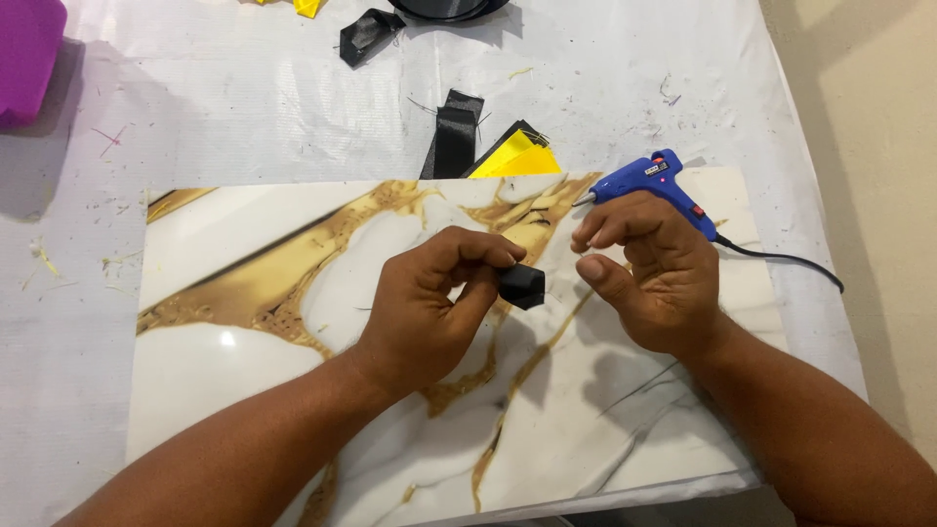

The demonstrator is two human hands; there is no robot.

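Two hands are seen, the left [429,303] and the right [649,273]. One glue gun [656,185] is counted. Three black ribbon pieces are counted: one pinched [522,285], one beside the yellow pieces [454,137], one further back [369,34]. One marbled board [244,293], one purple object [27,54] and two yellow pieces [522,156] are seen.

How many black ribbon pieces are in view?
3: one folded piece pinched in the left hand, one strip beside yellow pieces, one near the top edge. Others may be hidden.
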